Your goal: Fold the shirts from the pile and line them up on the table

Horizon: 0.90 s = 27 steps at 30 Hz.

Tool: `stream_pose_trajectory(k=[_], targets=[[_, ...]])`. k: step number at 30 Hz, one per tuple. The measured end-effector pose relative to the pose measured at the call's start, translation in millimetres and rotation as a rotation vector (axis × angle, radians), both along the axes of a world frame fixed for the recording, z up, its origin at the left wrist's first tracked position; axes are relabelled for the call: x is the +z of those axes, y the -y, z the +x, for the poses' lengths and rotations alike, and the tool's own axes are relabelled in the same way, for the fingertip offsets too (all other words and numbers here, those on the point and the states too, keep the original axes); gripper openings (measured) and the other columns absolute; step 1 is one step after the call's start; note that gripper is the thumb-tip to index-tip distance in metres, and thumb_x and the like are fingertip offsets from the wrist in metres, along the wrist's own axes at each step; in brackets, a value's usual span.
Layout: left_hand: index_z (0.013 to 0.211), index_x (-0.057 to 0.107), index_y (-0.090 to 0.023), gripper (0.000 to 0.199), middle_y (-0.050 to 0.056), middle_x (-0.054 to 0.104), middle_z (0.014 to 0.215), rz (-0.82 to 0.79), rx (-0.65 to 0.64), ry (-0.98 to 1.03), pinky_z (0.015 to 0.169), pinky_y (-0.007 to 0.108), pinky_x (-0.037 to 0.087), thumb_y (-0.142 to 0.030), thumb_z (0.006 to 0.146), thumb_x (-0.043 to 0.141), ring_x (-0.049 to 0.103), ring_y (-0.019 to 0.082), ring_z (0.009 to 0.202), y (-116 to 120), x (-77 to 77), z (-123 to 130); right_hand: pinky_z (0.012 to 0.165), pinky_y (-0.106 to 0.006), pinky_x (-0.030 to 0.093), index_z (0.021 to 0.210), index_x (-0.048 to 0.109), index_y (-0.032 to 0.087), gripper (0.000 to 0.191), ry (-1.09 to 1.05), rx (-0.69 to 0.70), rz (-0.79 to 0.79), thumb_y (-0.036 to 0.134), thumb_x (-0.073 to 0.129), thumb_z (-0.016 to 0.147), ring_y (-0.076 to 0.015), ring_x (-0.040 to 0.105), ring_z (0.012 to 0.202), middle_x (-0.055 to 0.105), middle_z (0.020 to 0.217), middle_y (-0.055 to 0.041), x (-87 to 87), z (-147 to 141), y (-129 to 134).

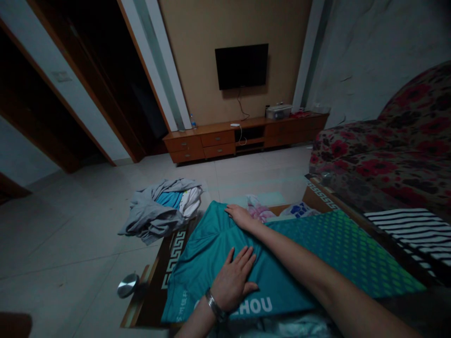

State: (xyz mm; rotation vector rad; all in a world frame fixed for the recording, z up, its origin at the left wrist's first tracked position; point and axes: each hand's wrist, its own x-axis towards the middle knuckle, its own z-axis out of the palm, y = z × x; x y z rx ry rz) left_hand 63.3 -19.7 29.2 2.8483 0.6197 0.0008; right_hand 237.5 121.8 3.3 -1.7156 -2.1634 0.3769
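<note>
A teal shirt (211, 244) with white lettering and a green dotted pattern lies spread across a glass-topped coffee table (151, 300). My left hand (234, 281), a metal bracelet at its wrist, rests palm down on the shirt just above the lettering, fingers apart. Farther away, my right hand (243, 218) lies on the shirt's far edge with its fingers stretched to the left. Neither hand grips the cloth. Part of the lettering is hidden under my left hand and wrist.
A heap of grey, blue and white clothes (155, 211) sits at the table's far left corner. Striped black-and-white cloth (412, 234) lies at right, by a flowered sofa (387, 155). Items with pink (259, 210) and blue patterns show beyond the shirt. A low TV cabinet (218, 141) stands behind.
</note>
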Motion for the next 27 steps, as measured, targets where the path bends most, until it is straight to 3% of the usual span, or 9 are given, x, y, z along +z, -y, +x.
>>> stream_pose_trajectory(k=[3,6,10,13,19,23,27], targets=[[0.149,0.022,-0.024,0.072,0.008,0.021,0.156,-0.013,-0.032,0.019,0.116,0.051,0.019,-0.062,0.089,0.034,0.017,0.024,0.144,11.5,0.6,-2.6,0.11,-0.035,0.03,0.132,0.053,0.015,0.042,-0.017,0.024,0.059,0.017,0.04,0.093,-0.0204,0.041,0.131,0.044,0.143,-0.0121,-7.5,3.4,-0.8],[0.149,0.021,-0.025,0.071,0.007,0.022,0.156,0.007,-0.007,0.027,0.115,0.05,0.023,-0.059,0.089,0.037,0.019,0.023,0.144,13.5,-1.4,-8.1,0.109,-0.036,0.032,0.133,0.052,0.014,0.042,-0.004,0.078,0.059,0.023,0.046,0.092,-0.022,0.042,0.131,0.046,0.141,-0.014,-0.6,5.2,-0.2],[0.148,0.024,-0.021,0.058,0.009,0.024,0.154,0.169,0.313,0.034,0.113,0.053,0.025,-0.043,0.096,0.035,0.022,0.023,0.143,-10.6,-7.2,-31.7,0.109,-0.038,0.032,0.134,0.05,0.013,0.044,-0.009,0.002,0.169,0.029,0.045,0.094,-0.0237,0.043,0.13,0.05,0.138,-0.0152,7.7,-9.3,18.6],[0.145,0.034,-0.019,0.055,0.011,0.029,0.152,0.275,0.547,-0.028,0.111,0.057,0.025,-0.044,0.095,0.035,0.027,0.026,0.141,-38.1,-15.9,-60.4,0.11,-0.044,0.03,0.134,0.051,0.017,0.044,0.007,0.059,0.187,0.036,0.045,0.095,-0.0259,0.037,0.134,0.047,0.141,-0.0123,-2.2,-25.3,42.0],[0.143,0.038,-0.017,0.06,0.014,0.031,0.151,0.35,0.685,-0.105,0.11,0.056,0.026,-0.05,0.093,0.034,0.03,0.028,0.139,-67.3,-36.9,-95.4,0.113,-0.047,0.024,0.138,0.045,0.02,0.05,0.022,0.133,0.159,0.042,0.048,0.093,-0.0256,0.028,0.139,0.036,0.149,-0.0102,-21.1,-31.5,55.4],[0.145,0.034,-0.018,0.062,0.013,0.029,0.152,0.349,0.661,-0.08,0.111,0.055,0.023,-0.049,0.092,0.035,0.026,0.028,0.141,-67.2,-40.1,-98.1,0.111,-0.043,0.03,0.136,0.049,0.018,0.047,-0.075,0.058,0.263,0.038,0.049,0.093,-0.0229,0.035,0.136,0.044,0.144,-0.0107,-13.7,-7.7,65.5],[0.14,0.044,-0.017,0.056,0.014,0.034,0.15,0.458,0.659,0.086,0.111,0.055,0.02,-0.045,0.092,0.036,0.027,0.03,0.14,-62.6,-37.8,-99.5,0.109,-0.042,0.033,0.135,0.05,0.018,0.043,-0.113,-0.143,0.418,0.032,0.044,0.095,-0.0217,0.042,0.13,0.052,0.136,-0.0104,-11.8,56.7,116.5]])
